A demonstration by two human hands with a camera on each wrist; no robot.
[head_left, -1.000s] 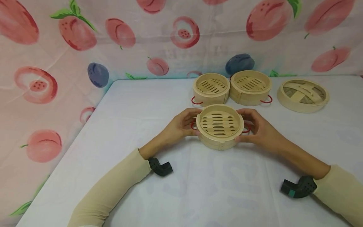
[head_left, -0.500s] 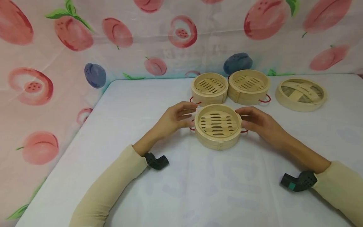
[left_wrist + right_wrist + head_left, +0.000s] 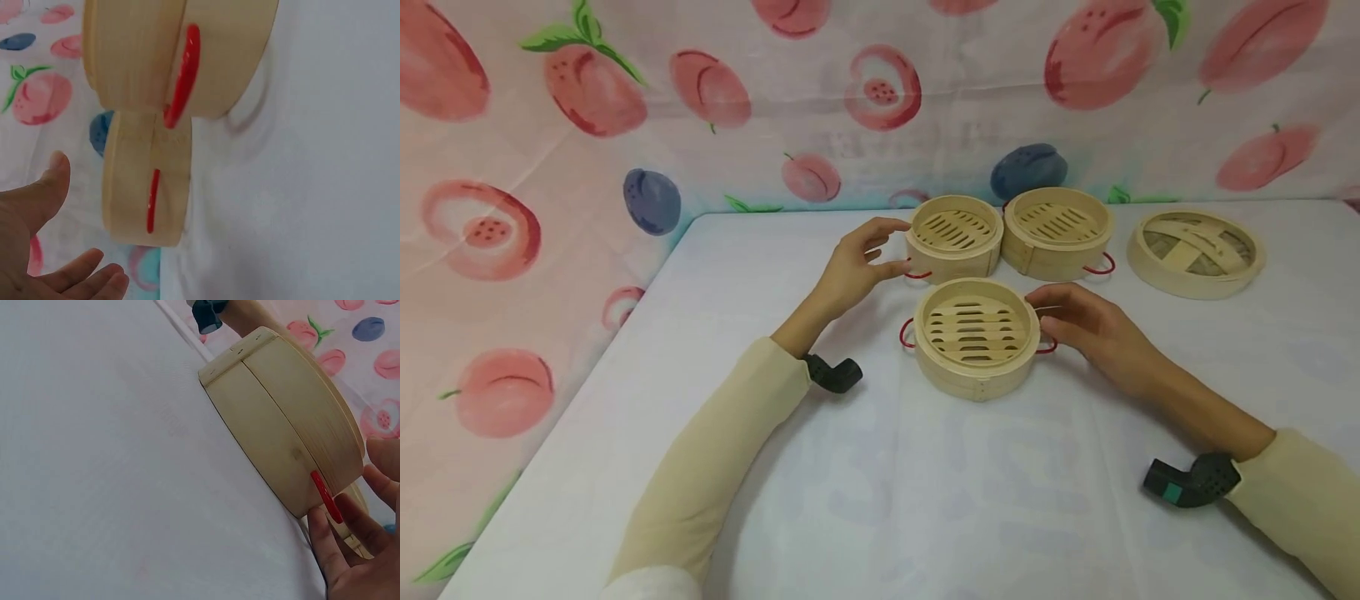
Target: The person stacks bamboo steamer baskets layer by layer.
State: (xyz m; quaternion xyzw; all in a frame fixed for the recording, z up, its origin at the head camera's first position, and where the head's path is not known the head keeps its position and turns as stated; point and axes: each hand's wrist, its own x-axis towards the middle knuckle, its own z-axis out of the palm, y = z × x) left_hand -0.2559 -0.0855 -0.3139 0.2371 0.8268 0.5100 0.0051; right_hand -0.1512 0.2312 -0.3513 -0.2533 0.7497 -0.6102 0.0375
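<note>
A round bamboo steamer basket (image 3: 976,386) with red side handles sits upright at the middle of the table, its slatted floor showing. Against its right side rests my right hand (image 3: 1101,332), fingers loosely bent by the red handle (image 3: 326,497). In the right wrist view the thumb stands apart from the wall. My left hand (image 3: 847,271) is at the left side of the back left steamer basket (image 3: 955,266), thumb and fingers spread. The left wrist view shows that hand (image 3: 44,244) gripping nothing; whether the fingertips touch the basket I cannot tell.
Another steamer basket (image 3: 1054,263) stands at the back, against the back left one. To its right lies a woven bamboo steamer lid (image 3: 1197,285). A white cloth covers the table (image 3: 925,517). A fruit-print curtain (image 3: 955,117) hangs behind.
My left hand has let go of the front basket and moved back to the back left basket. The right hand has loosened its grip and stayed beside the front basket.
</note>
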